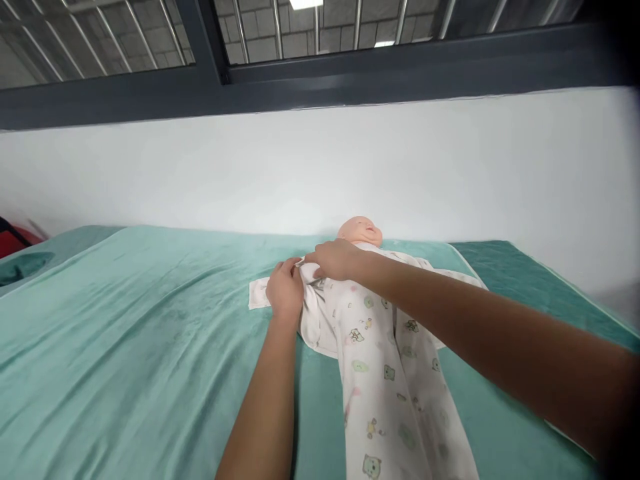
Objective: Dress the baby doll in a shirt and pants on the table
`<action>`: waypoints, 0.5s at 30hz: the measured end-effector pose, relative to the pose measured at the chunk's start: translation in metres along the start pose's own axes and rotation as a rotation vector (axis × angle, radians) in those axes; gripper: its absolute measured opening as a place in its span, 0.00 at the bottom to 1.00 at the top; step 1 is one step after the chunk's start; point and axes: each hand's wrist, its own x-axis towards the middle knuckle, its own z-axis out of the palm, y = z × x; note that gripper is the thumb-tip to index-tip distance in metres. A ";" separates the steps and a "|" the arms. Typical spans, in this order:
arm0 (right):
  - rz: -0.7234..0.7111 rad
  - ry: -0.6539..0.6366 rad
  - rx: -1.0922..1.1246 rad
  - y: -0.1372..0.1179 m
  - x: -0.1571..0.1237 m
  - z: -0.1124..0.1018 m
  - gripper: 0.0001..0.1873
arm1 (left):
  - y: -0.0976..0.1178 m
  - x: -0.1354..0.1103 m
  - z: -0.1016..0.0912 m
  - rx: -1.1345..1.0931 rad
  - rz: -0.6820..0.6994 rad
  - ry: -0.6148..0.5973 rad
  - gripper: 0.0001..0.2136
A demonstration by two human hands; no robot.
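Note:
A baby doll (359,230) lies on its back with its head near the wall. White baby pants (375,373) with green animal prints stretch from it toward me. A white baby shirt (320,327) is spread about its upper body, one sleeve reaching out to the left. My left hand (286,288) is closed around that sleeve, its cuff showing beyond my fingers. Close beside it, my right hand (334,259) pinches the shirt near the doll's shoulder. My right forearm crosses over the doll's chest and hides part of it.
A teal sheet (150,347) with soft wrinkles covers the surface, and a darker teal cloth (530,287) shows at the right. Behind stands a white wall (225,173) below a dark window frame (400,73) with metal bars. Something red (13,241) sits at the far left.

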 end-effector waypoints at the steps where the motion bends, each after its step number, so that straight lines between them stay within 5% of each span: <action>1: 0.004 0.009 -0.008 0.004 -0.004 -0.001 0.18 | 0.000 -0.002 -0.002 -0.019 -0.008 0.002 0.16; 9: 0.080 0.127 -0.042 0.042 -0.036 -0.003 0.15 | -0.006 -0.007 -0.005 -0.069 -0.076 -0.035 0.18; 15: 0.099 0.109 0.037 0.031 -0.037 -0.010 0.16 | 0.000 -0.010 -0.006 0.173 0.054 -0.031 0.21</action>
